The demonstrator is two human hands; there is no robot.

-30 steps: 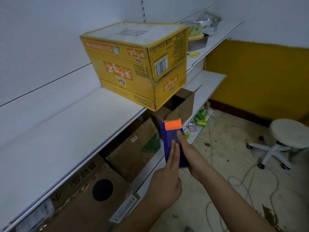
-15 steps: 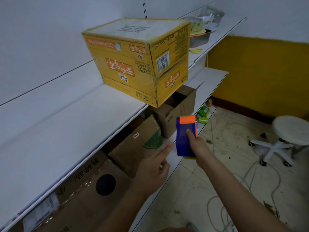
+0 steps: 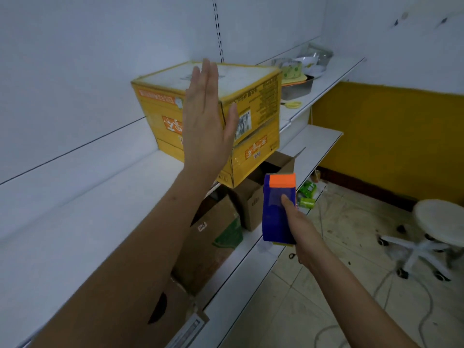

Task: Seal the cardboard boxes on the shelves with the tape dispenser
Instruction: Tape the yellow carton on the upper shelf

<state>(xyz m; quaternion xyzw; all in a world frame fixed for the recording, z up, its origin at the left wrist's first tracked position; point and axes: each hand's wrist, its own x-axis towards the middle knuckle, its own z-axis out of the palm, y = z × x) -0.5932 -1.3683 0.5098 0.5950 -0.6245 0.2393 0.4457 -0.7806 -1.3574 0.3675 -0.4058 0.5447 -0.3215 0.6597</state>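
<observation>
Now tape dispenser [image 3: 278,209] in right-hand grip [image 3: 301,229].

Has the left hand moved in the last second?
Yes. The left hand has left the tape dispenser and risen, open, in front of the yellow box.

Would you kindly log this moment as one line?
left hand: open, raised before yellow box | right hand: holds tape dispenser | sealing: not begun
</observation>
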